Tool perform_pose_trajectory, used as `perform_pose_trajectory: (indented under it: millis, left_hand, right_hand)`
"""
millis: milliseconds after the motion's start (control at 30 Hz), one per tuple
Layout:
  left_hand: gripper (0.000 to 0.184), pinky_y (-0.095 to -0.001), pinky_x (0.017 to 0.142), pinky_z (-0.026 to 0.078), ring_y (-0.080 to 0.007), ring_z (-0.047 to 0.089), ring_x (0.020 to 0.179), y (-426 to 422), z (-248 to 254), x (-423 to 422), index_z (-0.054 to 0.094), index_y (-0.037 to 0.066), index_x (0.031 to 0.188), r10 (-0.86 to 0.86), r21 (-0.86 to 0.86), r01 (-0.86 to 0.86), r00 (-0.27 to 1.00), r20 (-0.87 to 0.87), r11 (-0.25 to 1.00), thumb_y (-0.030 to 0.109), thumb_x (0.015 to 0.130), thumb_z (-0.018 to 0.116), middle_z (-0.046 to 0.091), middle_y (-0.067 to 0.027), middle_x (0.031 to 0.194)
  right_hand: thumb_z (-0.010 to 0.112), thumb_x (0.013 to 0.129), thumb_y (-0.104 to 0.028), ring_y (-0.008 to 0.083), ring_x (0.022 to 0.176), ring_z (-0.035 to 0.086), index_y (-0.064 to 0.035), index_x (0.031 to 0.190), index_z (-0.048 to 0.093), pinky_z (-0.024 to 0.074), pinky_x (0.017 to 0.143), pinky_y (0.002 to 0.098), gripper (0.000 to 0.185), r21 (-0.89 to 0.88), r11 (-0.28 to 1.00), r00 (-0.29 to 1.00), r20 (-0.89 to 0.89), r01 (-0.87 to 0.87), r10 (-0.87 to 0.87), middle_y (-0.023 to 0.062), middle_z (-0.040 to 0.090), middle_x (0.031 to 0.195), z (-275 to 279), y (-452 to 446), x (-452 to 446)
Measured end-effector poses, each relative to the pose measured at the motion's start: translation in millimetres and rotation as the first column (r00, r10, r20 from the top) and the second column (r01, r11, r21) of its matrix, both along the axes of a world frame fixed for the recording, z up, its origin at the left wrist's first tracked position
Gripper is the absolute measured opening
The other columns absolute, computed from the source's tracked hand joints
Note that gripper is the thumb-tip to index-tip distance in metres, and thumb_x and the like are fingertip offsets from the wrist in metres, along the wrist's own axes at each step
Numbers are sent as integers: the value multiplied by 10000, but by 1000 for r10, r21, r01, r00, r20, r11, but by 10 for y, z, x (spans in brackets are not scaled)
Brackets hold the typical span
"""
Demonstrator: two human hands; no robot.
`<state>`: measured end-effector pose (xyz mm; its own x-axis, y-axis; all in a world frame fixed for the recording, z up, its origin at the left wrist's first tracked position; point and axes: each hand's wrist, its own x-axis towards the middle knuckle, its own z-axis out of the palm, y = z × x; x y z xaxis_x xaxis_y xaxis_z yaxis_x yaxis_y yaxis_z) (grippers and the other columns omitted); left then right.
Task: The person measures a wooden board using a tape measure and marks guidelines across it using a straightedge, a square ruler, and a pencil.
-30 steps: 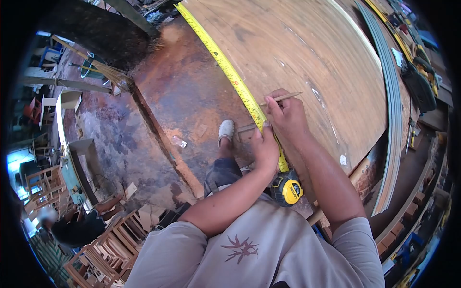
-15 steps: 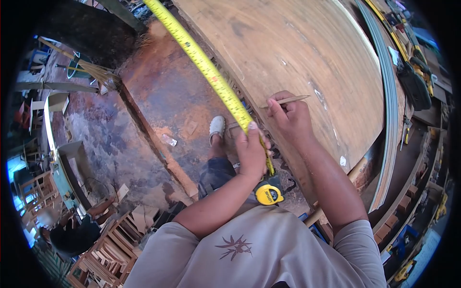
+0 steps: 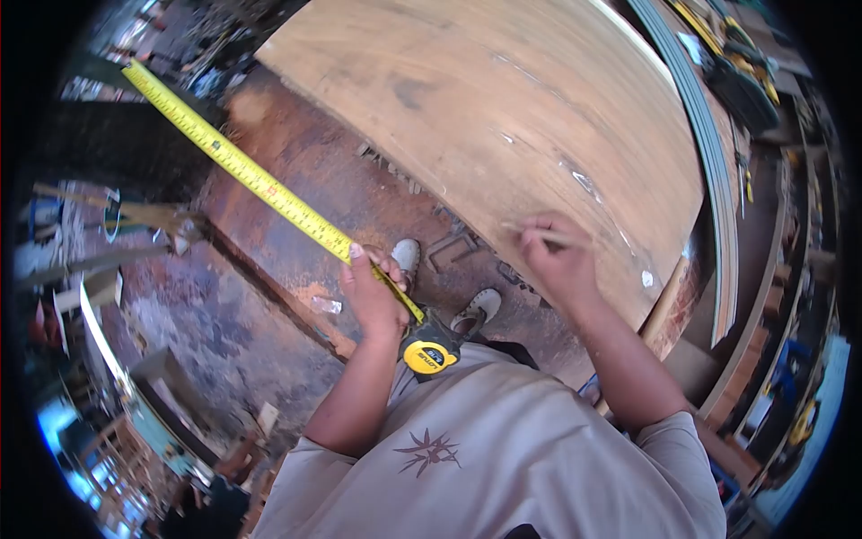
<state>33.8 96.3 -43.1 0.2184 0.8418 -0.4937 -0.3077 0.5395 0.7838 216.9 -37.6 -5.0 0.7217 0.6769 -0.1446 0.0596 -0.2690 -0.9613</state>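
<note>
Beside the wooden board (image 3: 431, 99), stained floor (image 3: 193, 323) shows.

One tape measure (image 3: 431, 356), one pencil (image 3: 560, 237), two shoes (image 3: 477, 310)

Woodworking workshop | broad wooden board (image 3: 539, 117) | tools (image 3: 742, 90) along right | stained floor (image 3: 328, 166) | blurred lower left, probably wooden frames (image 3: 118, 456)
</note>
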Motion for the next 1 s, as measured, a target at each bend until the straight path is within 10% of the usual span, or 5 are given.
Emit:
perform_pose_trajectory:
  millis: [600,1000]
  left_hand:
    - [326,-245,449,366,-123,433,571,1530,127,54,403,117,805,-376,123,380,925,-58,917,357,1024,420,421,-21,711]
    - [312,-231,468,366,-120,415,577,1701,222,88,410,125,818,-470,174,473,881,-61,864,357,1025,419,413,-14,710]
  right_hand:
    - [692,723,-65,147,631,638,-30,746,572,502,589,286,127,-83,950,905,338,302,-259,88,643,679,-114,179,-494]
    - [672,743,-71,148,649,631,-32,748,572,490,590,289,107,-31,958,928,260,284,-267,83,632,690,-100,161,-508]
